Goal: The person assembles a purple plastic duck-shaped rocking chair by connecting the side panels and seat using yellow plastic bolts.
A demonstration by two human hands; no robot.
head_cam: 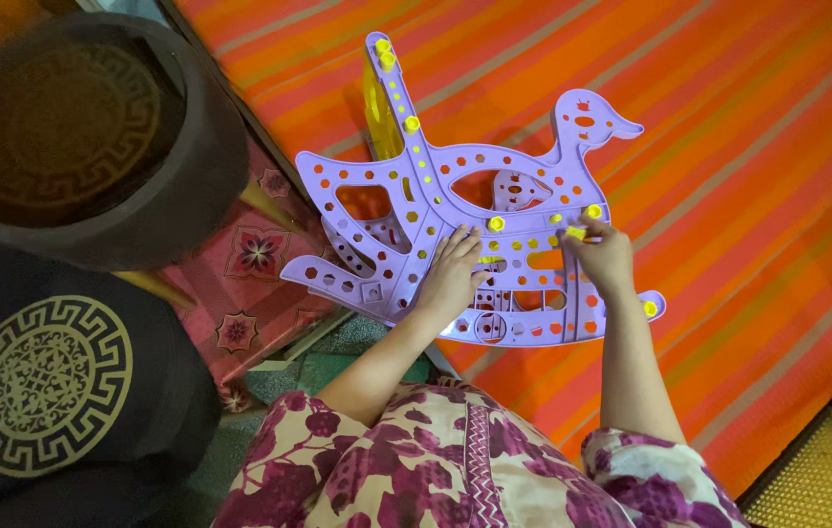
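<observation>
Duck-shaped purple panel (455, 225), head pointing right

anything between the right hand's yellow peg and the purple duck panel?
Nothing visible. The right hand holds a small yellow peg right at the purple duck panel, near a yellow peg already seated. The left hand lies flat on the panel, off to the side.

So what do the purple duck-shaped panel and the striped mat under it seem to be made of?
Purple duck-shaped panel: likely moulded plastic, smooth and slightly glossy, with clean cut-outs and round holes holding yellow pegs. Striped mat: probably woven plastic or fabric; its weave is too fine to tell.
</observation>
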